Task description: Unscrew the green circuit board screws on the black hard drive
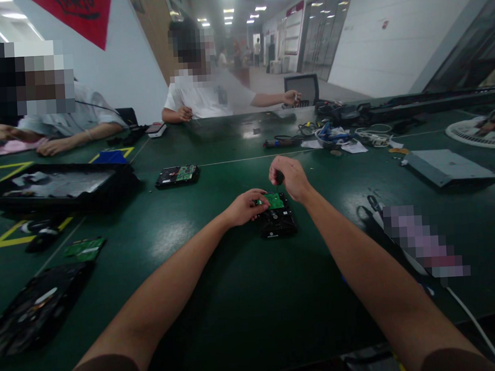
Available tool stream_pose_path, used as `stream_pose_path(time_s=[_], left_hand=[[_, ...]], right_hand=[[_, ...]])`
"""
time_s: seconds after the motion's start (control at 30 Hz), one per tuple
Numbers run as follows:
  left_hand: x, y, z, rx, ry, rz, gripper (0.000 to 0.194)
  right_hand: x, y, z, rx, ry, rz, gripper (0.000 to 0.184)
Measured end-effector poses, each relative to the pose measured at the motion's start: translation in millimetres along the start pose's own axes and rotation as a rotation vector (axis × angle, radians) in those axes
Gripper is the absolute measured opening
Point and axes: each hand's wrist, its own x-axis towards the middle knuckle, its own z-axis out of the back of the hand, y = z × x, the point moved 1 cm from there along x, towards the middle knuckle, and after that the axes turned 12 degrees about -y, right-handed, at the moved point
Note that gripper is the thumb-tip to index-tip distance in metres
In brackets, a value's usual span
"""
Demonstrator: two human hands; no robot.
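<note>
A black hard drive (278, 225) with a green circuit board (274, 201) on its upper face lies on the table in front of me. My left hand (248, 206) grips its left side, fingertips resting at the edge of the board. Above the drive's far right part, my right hand (291, 177) is closed around a small dark tool that looks like a screwdriver (277, 187). Its thin shaft points down at the board; most of the handle is hidden by my fingers. Whether the tip touches a screw is too small to tell.
Another hard drive (177, 176) lies farther left. A black tray (60, 187), a loose circuit board (85, 249) and a dark casing (38, 307) are at left. To the right are a grey metal box (449, 166), cables (377, 134) and a white fan grille (477, 132). Two people sit across the table.
</note>
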Motion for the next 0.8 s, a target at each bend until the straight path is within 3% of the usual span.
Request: stream_pose_path(time_s=[0.4, 0.7, 0.8], left_hand=[[0.2, 1.7, 0.1, -0.006, 0.0, -0.011, 0.017], [-0.3, -0.4, 0.0, -0.008, -0.013, -0.015, 0.018], [-0.5, -0.9, -0.1, -0.012, -0.013, -0.019, 0.018]], right_hand=[[-3.5, 2.4, 0.8, 0.023, 0.076, -0.015, 0.029], [3.5, -2.6, 3.3, 0.019, 0.029, 0.031, 0.036], [4.5, -3.9, 4.2, -0.03, 0.012, 0.055, 0.029]])
